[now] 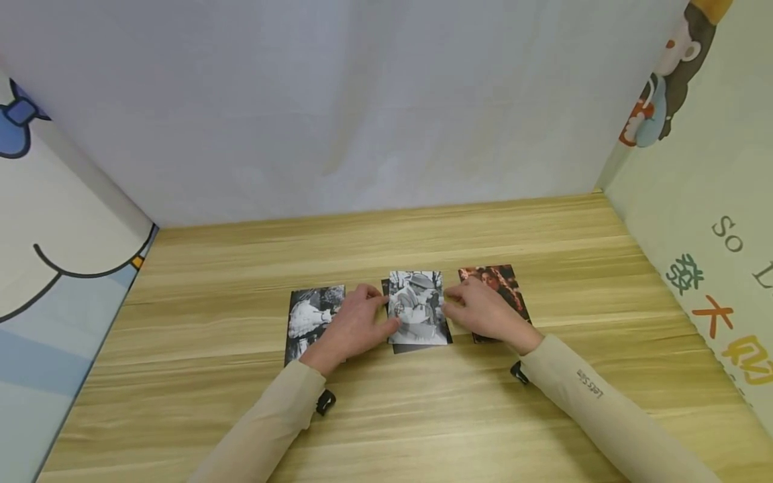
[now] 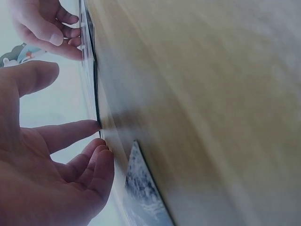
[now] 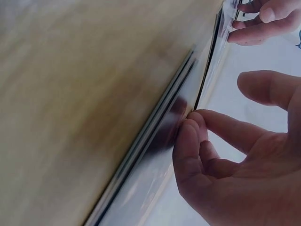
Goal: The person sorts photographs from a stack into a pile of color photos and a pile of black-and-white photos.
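Observation:
A black-and-white photo card showing a figure in a brimmed hat lies mid-table, on top of a darker card that peeks out below and at the sides. My left hand touches its left edge with the fingertips, thumb held apart in the left wrist view. At the opposite edge are the fingertips of my right hand, its thumb also clear of the card in the right wrist view. Under my left forearm sits another black-and-white card. Partly covered by my right hand is a reddish colour card.
The wood-grain table ends at a pale back wall. Cartoon-printed panels stand at the left and right. A small black wrist device hangs below the left cuff, another by the right.

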Tool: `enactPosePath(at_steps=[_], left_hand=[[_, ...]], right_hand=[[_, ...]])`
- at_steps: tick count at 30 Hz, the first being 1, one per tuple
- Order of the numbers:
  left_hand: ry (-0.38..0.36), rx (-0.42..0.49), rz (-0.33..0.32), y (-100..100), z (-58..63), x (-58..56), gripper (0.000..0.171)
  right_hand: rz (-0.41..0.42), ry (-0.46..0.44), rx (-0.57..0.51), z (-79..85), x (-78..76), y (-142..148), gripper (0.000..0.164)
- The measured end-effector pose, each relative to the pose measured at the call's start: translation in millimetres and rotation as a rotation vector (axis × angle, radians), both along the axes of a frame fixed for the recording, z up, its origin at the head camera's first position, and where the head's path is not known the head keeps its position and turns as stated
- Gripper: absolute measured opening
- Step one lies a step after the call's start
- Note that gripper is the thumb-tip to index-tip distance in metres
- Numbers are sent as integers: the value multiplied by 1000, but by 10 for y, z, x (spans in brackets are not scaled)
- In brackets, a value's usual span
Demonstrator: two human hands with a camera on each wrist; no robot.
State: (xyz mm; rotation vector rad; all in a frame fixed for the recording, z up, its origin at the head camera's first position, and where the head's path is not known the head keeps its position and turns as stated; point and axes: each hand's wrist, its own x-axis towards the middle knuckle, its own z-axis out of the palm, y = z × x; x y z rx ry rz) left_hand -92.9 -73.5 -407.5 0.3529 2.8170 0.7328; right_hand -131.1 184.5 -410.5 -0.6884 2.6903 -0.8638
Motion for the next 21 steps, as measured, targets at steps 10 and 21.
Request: enactPosePath(at_steps=[10, 21], left_hand=[[7, -7, -16, 2, 18, -2, 63], [6, -17, -27, 18, 30, -7, 65]], right_hand=[[15, -50, -12, 6, -26, -15, 45], [55, -138, -119, 4, -75, 19, 36]])
